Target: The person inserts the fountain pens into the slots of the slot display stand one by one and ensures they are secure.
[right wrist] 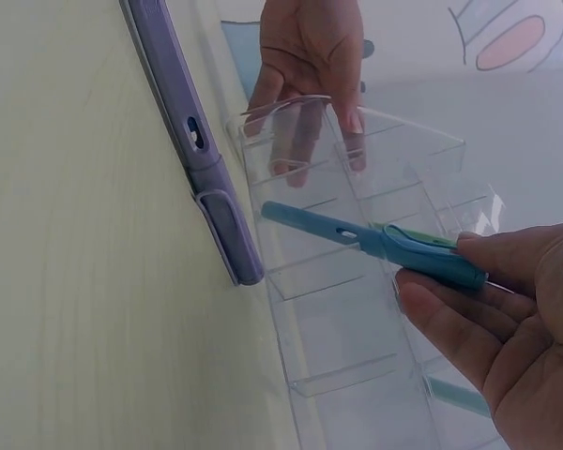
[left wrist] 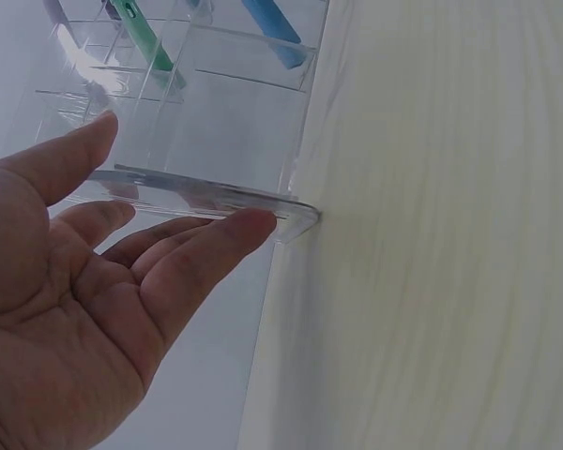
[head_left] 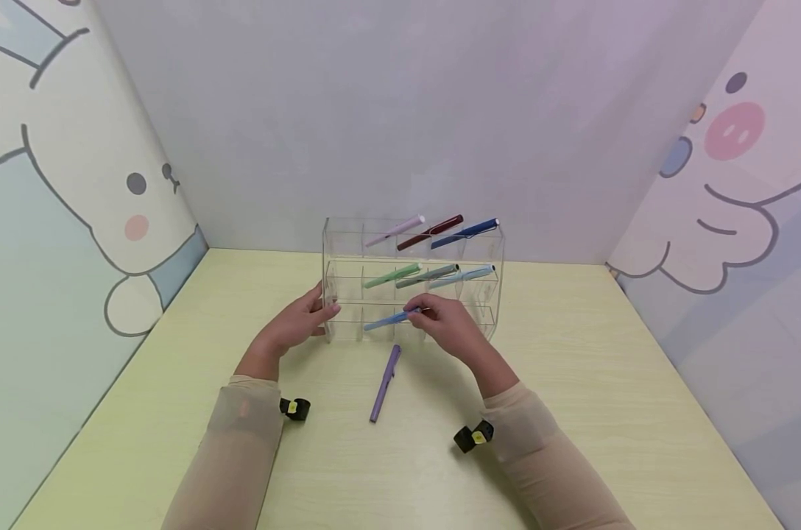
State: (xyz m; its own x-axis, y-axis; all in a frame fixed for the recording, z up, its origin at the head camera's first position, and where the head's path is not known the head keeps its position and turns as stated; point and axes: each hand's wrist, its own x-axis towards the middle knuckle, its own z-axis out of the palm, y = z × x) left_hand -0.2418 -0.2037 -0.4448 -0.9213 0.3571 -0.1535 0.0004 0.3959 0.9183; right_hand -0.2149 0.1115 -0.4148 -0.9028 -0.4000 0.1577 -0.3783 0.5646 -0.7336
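My right hand (head_left: 443,324) pinches a blue pen (right wrist: 324,225) by its clip end between thumb and fingers. The pen slants across the bottom tier of a clear pen rack (head_left: 344,313), its other end over a left-hand compartment. At the rack's left side, my left hand (head_left: 297,320) holds the side wall, thumb toward the front and fingers along the outside in the left wrist view. A purple pen (head_left: 385,384) lies on the table in front of the rack, between the two forearms.
In the rack's top tier lean a pale pink pen (head_left: 395,230), a dark red pen (head_left: 430,232) and a dark blue pen (head_left: 465,233). The middle tier bears a green pen (head_left: 392,275), a grey-green pen (head_left: 428,276) and a light blue pen (head_left: 463,276). A wall (head_left: 400,132) rises behind.
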